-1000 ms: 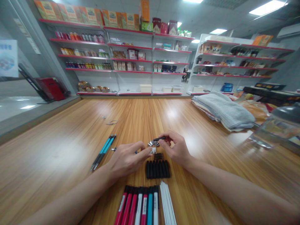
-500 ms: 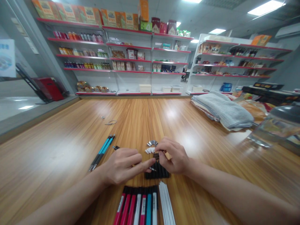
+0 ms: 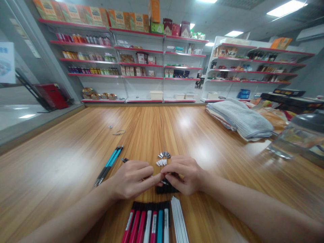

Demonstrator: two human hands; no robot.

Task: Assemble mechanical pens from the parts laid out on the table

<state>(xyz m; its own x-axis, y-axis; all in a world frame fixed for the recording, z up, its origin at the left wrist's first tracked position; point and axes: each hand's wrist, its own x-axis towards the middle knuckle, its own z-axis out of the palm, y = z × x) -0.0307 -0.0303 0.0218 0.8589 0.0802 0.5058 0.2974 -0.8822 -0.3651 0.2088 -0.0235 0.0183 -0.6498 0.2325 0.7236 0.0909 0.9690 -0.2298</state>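
My left hand point(image 3: 135, 179) is closed around a pen point(image 3: 124, 160); its dark rear end pokes out behind the knuckles and its thin tip shows under the index finger. Against that fingertip, the fingers of my right hand point(image 3: 184, 173) are pinched together, and whatever they hold is hidden. Black grip sleeves point(image 3: 162, 189) lie in a row beneath both hands, partly covered. Just beyond are small white pieces point(image 3: 161, 162) and silver cone tips point(image 3: 164, 155), each set in a fan. Nearer to me lie coloured pen barrels point(image 3: 147, 222) and white refills point(image 3: 179, 221).
Two blue pens point(image 3: 110, 165) lie left of my hands on the wooden table point(image 3: 141, 135). Farther off are a metal ring point(image 3: 118, 132) and a tiny metal piece point(image 3: 110, 127). Folded cloths point(image 3: 240, 118) and a clear jug point(image 3: 291, 141) stand at the right. Stocked shelves point(image 3: 141, 78) line the back.
My right hand has moved slightly down and left, from over the small dark pieces to my left index fingertip. The left hand stays nearly still with the pen.
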